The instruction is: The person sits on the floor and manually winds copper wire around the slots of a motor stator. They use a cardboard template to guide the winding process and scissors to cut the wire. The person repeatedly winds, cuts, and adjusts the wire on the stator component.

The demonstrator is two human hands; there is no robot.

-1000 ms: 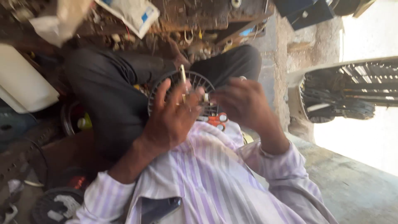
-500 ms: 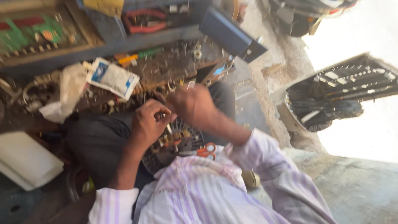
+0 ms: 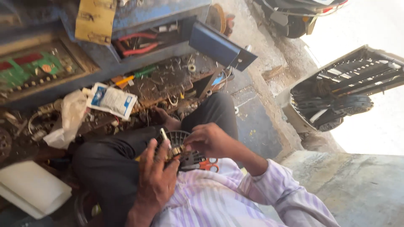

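Position: person seated on the ground, knees up, head camera looking down into the lap.
Workpiece: round black slotted disc (image 3: pixel 182 145), a motor-like part, resting in the lap between both hands, above the striped shirt (image 3: pixel 210 197).
Left hand (image 3: pixel 156 176): fingers curled round the near left rim of the disc, pressed against it; a thin pale strip stands up beside the fingertips, kind unclear.
Right hand (image 3: pixel 210 141): fingertips drawn together, pinching a small brass-coloured piece at the disc's centre; exact hold partly hidden.
Scissors (image 3: pixel 204 165): orange-handled, lying on the lap just below the disc, touching or nearly so.
Surroundings: littered workbench (image 3: pixel 160 84) ahead with loose metal bits; white packet (image 3: pixel 111 100) on it; red-handled pliers (image 3: pixel 136 44) in the open blue box; white slab (image 3: pixel 29 189) at lower left.
Risk, slip: the disc is steadied by one hand only on a soft lap; a twist at the centre could tip it.
Risk, loss: the small piece, if dropped, would vanish among the scrap.
Risk, injury: the scissors lie close under the working wrist.
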